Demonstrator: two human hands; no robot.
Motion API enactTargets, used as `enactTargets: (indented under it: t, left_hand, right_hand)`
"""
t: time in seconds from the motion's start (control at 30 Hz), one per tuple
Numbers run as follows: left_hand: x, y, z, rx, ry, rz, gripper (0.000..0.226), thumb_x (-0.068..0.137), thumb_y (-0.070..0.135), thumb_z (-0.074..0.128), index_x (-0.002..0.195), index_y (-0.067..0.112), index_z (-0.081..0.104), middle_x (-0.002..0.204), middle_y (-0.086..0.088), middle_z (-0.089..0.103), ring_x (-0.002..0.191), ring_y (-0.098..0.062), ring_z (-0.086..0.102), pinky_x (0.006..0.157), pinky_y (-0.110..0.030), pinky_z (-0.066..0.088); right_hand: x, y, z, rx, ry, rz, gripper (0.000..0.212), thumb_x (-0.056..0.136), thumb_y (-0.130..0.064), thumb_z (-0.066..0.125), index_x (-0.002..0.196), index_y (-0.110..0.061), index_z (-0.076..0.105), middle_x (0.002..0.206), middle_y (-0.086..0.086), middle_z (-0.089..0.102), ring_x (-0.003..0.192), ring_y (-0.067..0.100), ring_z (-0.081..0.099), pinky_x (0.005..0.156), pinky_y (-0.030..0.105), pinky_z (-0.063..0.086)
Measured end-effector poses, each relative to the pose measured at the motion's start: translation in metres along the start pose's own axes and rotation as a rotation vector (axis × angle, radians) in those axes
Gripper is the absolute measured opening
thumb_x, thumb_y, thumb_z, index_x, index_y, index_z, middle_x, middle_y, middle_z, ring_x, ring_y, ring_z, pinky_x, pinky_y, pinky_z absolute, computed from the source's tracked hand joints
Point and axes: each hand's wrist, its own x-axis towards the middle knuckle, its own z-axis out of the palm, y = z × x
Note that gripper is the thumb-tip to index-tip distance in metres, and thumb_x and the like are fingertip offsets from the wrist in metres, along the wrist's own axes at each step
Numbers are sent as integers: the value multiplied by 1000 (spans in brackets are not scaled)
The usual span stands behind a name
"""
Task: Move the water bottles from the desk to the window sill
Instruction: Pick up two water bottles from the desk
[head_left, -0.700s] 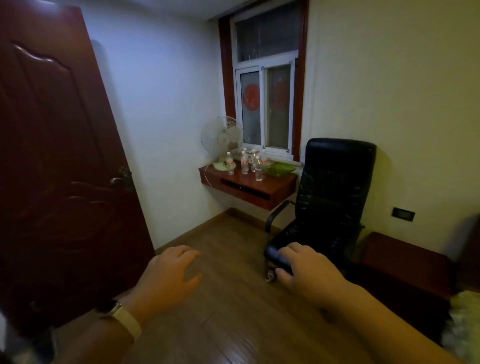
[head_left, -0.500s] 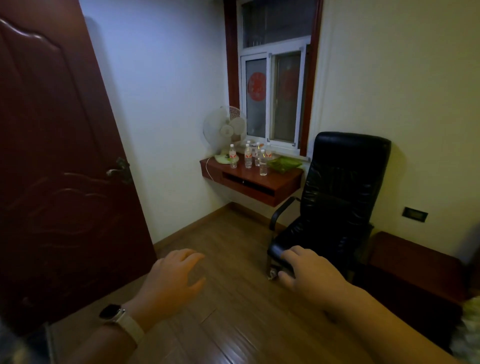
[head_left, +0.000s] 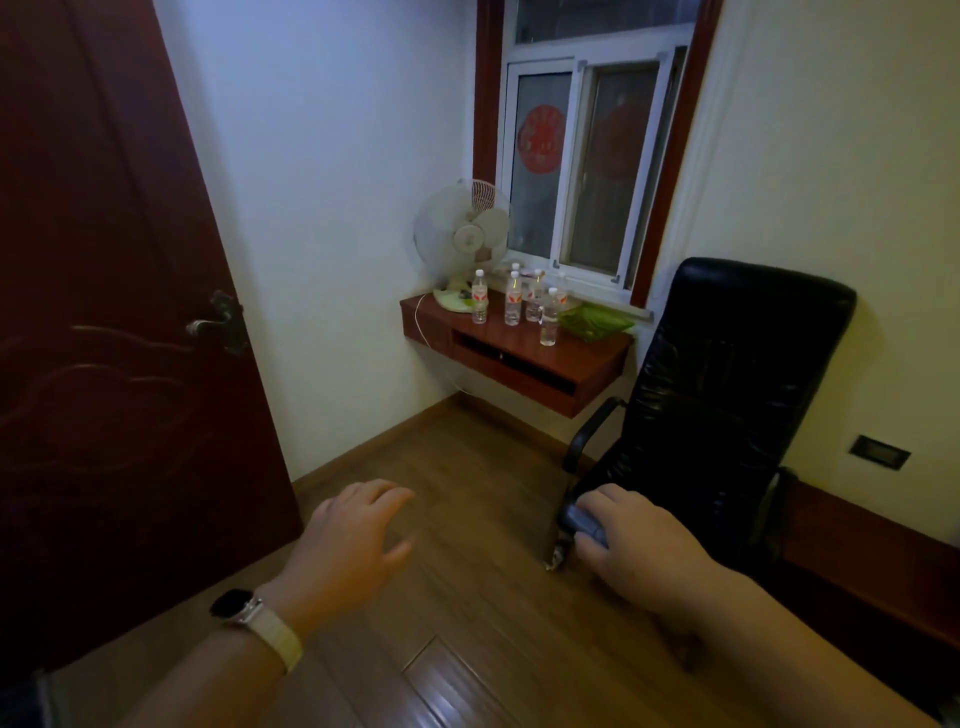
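Several clear water bottles with white caps and red labels stand upright on a small red-brown wall desk (head_left: 587, 364) in the far corner: one at the left (head_left: 479, 304), one in the middle (head_left: 512, 304), one nearest the front (head_left: 549, 324). Behind the desk runs the white window sill (head_left: 602, 300) under a sliding window. My left hand (head_left: 349, 545), a watch on its wrist, hovers palm down over the floor with fingers apart, holding nothing. My right hand (head_left: 641, 545) is also held out, far from the desk; a dark chair armrest lies under its fingertips.
A black office chair (head_left: 722, 395) stands right of the desk. A white table fan (head_left: 465, 239) and a green dish (head_left: 595, 322) share the desktop. A dark red door (head_left: 104, 338) stands open at left. A low dark bench (head_left: 872, 561) lines the right wall.
The view has closed in on the desk and window, which look larger and nearer. Both hands stay held out in front, nothing picked up.
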Motion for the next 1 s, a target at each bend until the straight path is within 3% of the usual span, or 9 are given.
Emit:
enactTargets:
  t: [0.37,0.67,0.9,1.0]
  left_hand:
    - [100,-24,21,4,-69,16,56,94,53,46,145,37,30,150,15,32,139,-5,28,115,-31,23]
    - [240,-21,52,81,-148,-6,56,94,58,41,146,42,28,153,17,29,141,-4,25,116,-33,21]
    - [352,-6,60,103,-96,24,52,91,57,40,141,41,39,146,17,40,132,-5,40,111,-32,33]
    - [384,-1,68,98,-93,31,50,95,53,43,143,40,37,147,16,39,134,-6,38,113,-31,29]
  right_hand:
    - [101,13,25,17,-20,39,46,93,-48,53,137,-33,46,131,-12,50,112,5,53,89,23,48]
    - [239,77,44,115,-37,-16,49,95,-51,47,140,-32,44,140,-12,47,123,8,48,99,27,45]
    - [341,134,25,159,-22,-87,51,96,-54,41,142,-33,41,142,-12,44,129,9,42,105,32,40]
    - [370,151,24,150,-55,-91,52,96,-56,38,142,-32,40,144,-11,43,130,10,41,107,34,38]
